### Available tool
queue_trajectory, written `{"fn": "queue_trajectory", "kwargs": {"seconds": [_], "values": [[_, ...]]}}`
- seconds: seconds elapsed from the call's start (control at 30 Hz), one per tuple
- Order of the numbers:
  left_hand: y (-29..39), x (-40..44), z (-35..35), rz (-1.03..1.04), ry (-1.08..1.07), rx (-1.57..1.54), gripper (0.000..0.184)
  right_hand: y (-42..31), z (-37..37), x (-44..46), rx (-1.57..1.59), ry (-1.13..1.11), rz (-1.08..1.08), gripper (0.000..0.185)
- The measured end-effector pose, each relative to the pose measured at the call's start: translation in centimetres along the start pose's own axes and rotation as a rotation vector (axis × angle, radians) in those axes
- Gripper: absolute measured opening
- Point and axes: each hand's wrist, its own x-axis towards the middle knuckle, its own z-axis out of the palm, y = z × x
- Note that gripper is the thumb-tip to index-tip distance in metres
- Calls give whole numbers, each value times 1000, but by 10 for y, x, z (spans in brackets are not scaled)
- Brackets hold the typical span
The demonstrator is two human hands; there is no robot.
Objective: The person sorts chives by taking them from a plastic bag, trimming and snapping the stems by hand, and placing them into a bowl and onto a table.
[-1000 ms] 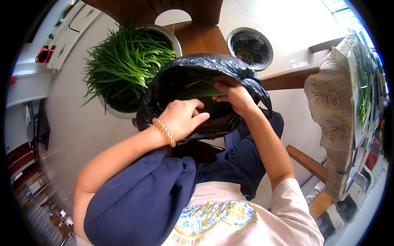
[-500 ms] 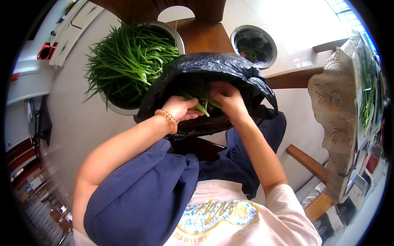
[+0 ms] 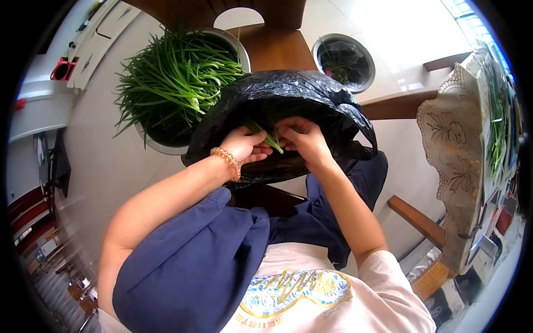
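Observation:
My left hand [image 3: 245,145], with a beaded bracelet at the wrist, holds a few green chives [image 3: 270,141] between thumb and fingers, their pale ends pointing toward me. Beside it my right hand [image 3: 305,141] pinches at those stems with thumb and forefinger; its fingertips are partly in shadow. Both hands are inside the mouth of a black plastic bag [image 3: 288,83] on my lap. The bag's dark interior hides most of its contents. A big heap of chives [image 3: 172,83] fills a metal basin [image 3: 242,55] to the left.
Beyond the bag is a wooden chair [image 3: 277,47]. On the floor at the back right stands a round metal bin [image 3: 371,66] with a dark liner. At right, a table with a lace-edged cloth [image 3: 452,139] carries more chives [image 3: 496,133]. A wooden bar [image 3: 416,221] lies below it.
My right hand has moved slightly left and toward me, bringing its fingertips to the stem ends. The left hand keeps its hold on the chives, almost in place.

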Motion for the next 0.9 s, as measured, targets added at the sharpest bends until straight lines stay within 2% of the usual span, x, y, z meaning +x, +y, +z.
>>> {"fn": "queue_trajectory", "kwargs": {"seconds": [0.07,0.17,0.23,0.37,0.43,0.57,0.73,0.8,0.9], "values": [[0,0,1,15,-3,-48,22,-1,3,0,-8,49,-5,29],[-2,-1,1,38,7,-71,23,-3,5,0,-107,54,-123,28],[-2,-1,1,50,11,-79,24,-4,0,6,-363,-115,-150,29],[-3,-3,-1,69,21,-72,25,1,-4,16,-388,-76,-173,25],[-3,-3,-2,71,35,-70,25,1,-6,19,-158,43,-63,26],[0,-7,-2,81,20,-50,26,-15,-6,20,121,217,21,37],[0,-7,-2,67,47,-75,28,-19,0,-2,-8,180,2,40],[-1,-7,-3,96,47,-112,31,-14,-5,-6,118,-54,120,43],[1,-10,1,84,83,-59,37,-17,-1,-12,179,-139,128,46]]}}
